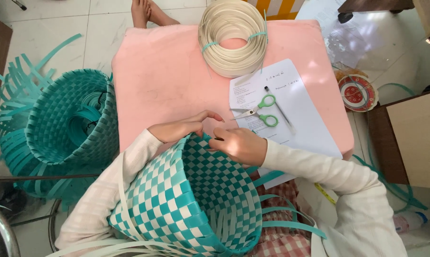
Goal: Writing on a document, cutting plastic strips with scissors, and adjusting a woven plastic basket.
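woven basket [191, 204] in teal and white lies on the person's lap, its open rim against the edge of the pink counter [162, 76]. both hands meet at this rim: the left hand [184, 127] pinches a strip with bent fingers, the right hand [239, 144] is closed on the rim beside it. green-handled scissors [258, 113] and a pen [278, 108] lie on a white paper [298, 114] near the right hand. a coil of cream strip [233, 35] rests farther away. two teal baskets [65, 126] sit on the floor to the left.
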